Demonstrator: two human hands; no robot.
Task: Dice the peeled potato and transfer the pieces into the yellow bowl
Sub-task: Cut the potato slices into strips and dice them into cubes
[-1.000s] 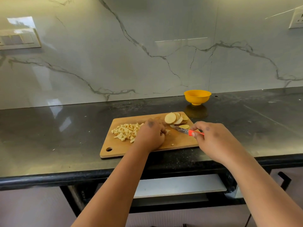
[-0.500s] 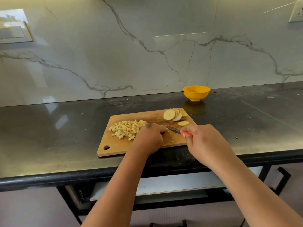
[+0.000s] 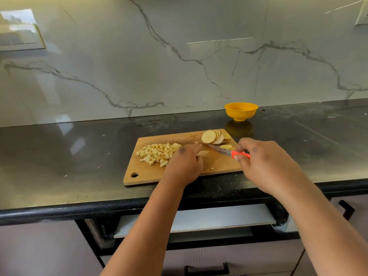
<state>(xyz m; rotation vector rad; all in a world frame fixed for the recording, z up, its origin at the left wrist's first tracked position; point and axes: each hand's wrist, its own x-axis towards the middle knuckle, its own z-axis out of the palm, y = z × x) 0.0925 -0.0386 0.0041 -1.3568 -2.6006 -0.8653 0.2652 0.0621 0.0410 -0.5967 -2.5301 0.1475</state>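
Two bare forearms reaching in from the near edge, left hand knuckles up at centre, fingers curled down and tips hidden, right hand just to its right, fingers wrapped in a grip, wrist angled toward the left

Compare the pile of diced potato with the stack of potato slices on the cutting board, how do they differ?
The diced potato is small cubes and sticks in a loose heap; the potato slices are wide round discs, overlapping. The diced potato lies left of the left hand; the potato slices lie at the far right corner, beyond the knife. Both are pale yellow and rest on the cutting board.
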